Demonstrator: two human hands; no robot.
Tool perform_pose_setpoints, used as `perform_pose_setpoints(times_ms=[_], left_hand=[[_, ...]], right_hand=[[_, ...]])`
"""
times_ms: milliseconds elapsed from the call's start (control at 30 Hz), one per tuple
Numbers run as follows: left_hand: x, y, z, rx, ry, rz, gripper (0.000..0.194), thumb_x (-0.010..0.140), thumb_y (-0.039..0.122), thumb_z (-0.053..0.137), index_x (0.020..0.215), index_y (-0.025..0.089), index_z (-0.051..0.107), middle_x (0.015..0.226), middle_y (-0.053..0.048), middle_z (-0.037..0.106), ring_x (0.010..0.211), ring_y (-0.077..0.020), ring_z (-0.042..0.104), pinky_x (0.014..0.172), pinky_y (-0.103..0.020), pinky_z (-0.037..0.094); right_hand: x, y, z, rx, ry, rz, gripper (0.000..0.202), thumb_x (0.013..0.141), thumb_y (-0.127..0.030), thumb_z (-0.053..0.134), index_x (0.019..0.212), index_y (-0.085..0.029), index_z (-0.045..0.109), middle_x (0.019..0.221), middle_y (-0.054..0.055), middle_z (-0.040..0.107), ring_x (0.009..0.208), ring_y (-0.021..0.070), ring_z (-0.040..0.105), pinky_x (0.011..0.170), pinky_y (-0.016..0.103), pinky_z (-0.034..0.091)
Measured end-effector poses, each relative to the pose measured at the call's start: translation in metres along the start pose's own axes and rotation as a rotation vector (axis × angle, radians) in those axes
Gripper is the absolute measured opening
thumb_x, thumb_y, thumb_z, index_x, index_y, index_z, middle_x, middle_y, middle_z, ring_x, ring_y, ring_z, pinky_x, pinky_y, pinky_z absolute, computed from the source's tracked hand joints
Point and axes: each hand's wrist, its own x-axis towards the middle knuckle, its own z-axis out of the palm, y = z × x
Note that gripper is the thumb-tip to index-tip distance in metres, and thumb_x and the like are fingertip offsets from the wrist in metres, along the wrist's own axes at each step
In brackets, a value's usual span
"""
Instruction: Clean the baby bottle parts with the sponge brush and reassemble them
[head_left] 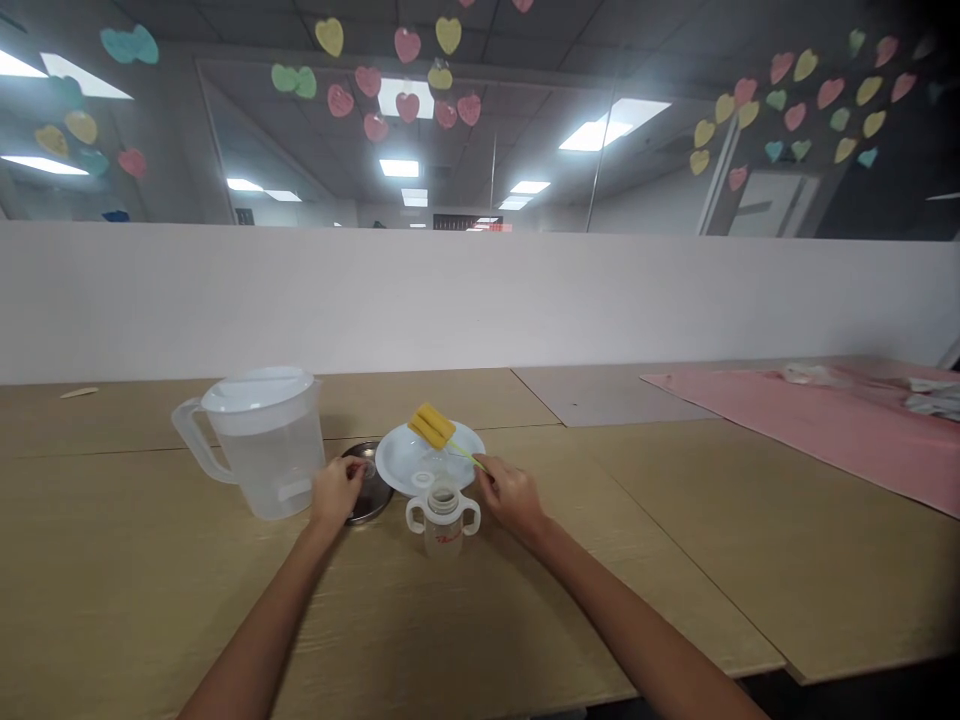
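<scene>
My right hand (514,497) grips the thin light-green handle of a yellow sponge brush (432,426), whose head is over the far side of a white bowl (390,462). At the shallow metal dish (373,505), my left hand (337,490) is closed in a pinch; a small clear piece seems to be at its fingertips, too faint to name. Between my hands a baby bottle (443,530) with two white side handles stands upright, its top uncovered. Behind the bottle, at the bowl's near side, shows a small white ring-like part (422,480).
A lidded translucent water pitcher (274,450) stands left of the metal dish. Pink cloth (825,420) covers the table's right side, with crumpled plastic on it. A low white wall (480,300) runs along the back, with glass above it.
</scene>
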Motion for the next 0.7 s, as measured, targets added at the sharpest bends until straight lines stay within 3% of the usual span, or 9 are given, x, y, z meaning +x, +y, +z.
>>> perform_pose_setpoints(times_ms=[167, 367, 533, 700], left_hand=[[-0.002, 0.011, 0.001, -0.054, -0.011, 0.066, 0.032, 0.086, 0.025, 0.037, 0.102, 0.017, 0.063, 0.103, -0.009, 0.068, 0.096, -0.0205, 0.062, 0.086, -0.033, 0.047], [-0.004, 0.042, -0.012, -0.021, 0.113, 0.192, 0.035, 0.086, 0.025, 0.036, 0.11, 0.015, 0.059, 0.109, -0.01, 0.064, 0.105, -0.0241, 0.055, 0.093, -0.039, 0.042], [0.009, 0.09, 0.001, 0.166, -0.211, 0.2, 0.034, 0.087, 0.033, 0.042, 0.109, 0.019, 0.063, 0.112, -0.008, 0.065, 0.109, -0.0217, 0.054, 0.095, -0.034, 0.038], [0.024, 0.113, 0.024, 0.254, -0.298, 0.111, 0.036, 0.076, 0.044, 0.058, 0.096, 0.016, 0.069, 0.092, -0.014, 0.069, 0.102, -0.0338, 0.057, 0.09, -0.048, 0.036]], right_hand=[[0.001, 0.0, 0.0, -0.001, -0.03, 0.016, 0.035, 0.094, -0.027, 0.033, 0.112, -0.017, 0.061, 0.097, 0.009, 0.069, 0.084, 0.0169, 0.064, 0.072, 0.024, 0.046], [0.002, 0.0, -0.002, -0.01, -0.005, 0.02, 0.035, 0.094, -0.027, 0.033, 0.112, -0.017, 0.061, 0.098, 0.009, 0.069, 0.083, 0.0169, 0.065, 0.072, 0.024, 0.047], [0.002, 0.003, -0.004, -0.028, 0.036, 0.05, 0.033, 0.094, -0.027, 0.034, 0.11, -0.017, 0.062, 0.099, 0.009, 0.069, 0.085, 0.0159, 0.065, 0.072, 0.022, 0.046], [0.002, 0.007, -0.003, -0.039, 0.139, -0.03, 0.028, 0.092, -0.024, 0.038, 0.104, -0.017, 0.063, 0.089, 0.007, 0.071, 0.074, 0.0143, 0.065, 0.064, 0.021, 0.045]])
